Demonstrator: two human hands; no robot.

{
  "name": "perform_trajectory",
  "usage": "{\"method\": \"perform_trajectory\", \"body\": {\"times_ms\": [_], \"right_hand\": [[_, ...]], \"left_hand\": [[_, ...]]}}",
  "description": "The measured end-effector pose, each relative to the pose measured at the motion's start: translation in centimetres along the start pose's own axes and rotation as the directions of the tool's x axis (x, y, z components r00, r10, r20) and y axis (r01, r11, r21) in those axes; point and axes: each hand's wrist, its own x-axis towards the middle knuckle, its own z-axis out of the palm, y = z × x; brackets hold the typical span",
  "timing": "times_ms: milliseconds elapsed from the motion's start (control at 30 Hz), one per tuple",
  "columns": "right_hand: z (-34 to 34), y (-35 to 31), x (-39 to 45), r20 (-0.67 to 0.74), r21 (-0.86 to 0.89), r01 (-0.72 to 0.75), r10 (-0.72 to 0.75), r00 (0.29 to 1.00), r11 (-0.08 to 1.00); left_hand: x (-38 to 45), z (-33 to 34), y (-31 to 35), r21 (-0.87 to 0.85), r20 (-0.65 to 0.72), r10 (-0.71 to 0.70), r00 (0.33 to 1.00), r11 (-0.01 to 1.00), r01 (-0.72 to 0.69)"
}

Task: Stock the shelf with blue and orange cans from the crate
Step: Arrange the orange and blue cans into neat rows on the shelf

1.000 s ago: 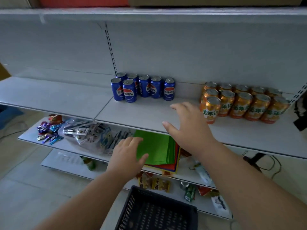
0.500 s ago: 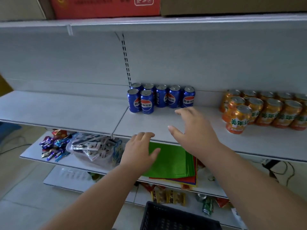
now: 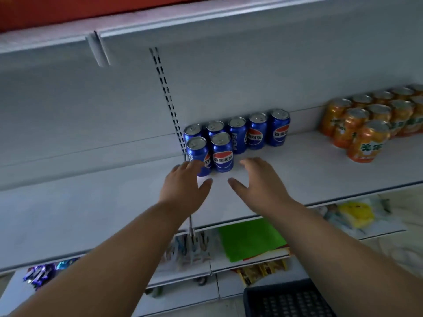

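Our left hand (image 3: 185, 186) and right hand (image 3: 258, 184) had moved up from the shelf edge to the blue aluminium cola cans (image 3: 222, 152), both with fingers spread and holding nothing. The left fingertips now overlapped the near-left can. The orange drink cans (image 3: 366, 140) stood far right on the white metal shelf (image 3: 320, 165); the dark plastic crate (image 3: 286, 300) sat below. We judged this as straightening, not placing.

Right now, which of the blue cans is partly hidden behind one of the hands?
The front-left blue metal can, at the left end of the two-can front row. The left hand's fingertips overlap its lower part; the blue can beside it shows fully.
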Motion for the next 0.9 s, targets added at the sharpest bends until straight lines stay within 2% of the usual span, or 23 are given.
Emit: {"method": "perform_trajectory", "body": {"times_ms": [233, 367, 567, 667, 900], "right_hand": [[4.7, -1.3, 1.6, -0.032, 0.116, -0.05, 0.054, 0.998, 0.992], [6.6, -2.3, 2.9, -0.076, 0.159, -0.151, 0.165, 0.983, 0.976], [8.0, -3.4, 3.2, -0.058, 0.157, -0.246, 0.257, 0.965, 0.956], [7.9, -3.6, 3.2, -0.032, 0.138, -0.213, 0.219, 0.975, 0.967], [8.4, -3.9, 4.2, 0.071, 0.194, -0.199, 0.189, 0.979, 0.961]], "left_hand": [[3.5, 1.0, -2.8, -0.073, -0.013, -0.02, 1.0, 0.997, 0.019], [6.6, 0.9, -3.7, -0.063, -0.108, -0.02, 0.994, 0.998, 0.013], [9.8, -0.1, -3.9, 0.071, -0.055, 0.006, 0.998, 0.997, -0.002], [10.3, -0.2, -4.3, 0.016, -0.018, -0.003, 1.0, 1.0, 0.003], [9.7, -1.7, -6.8, -0.094, 0.122, 0.115, 0.986, 0.99, -0.104]]}}
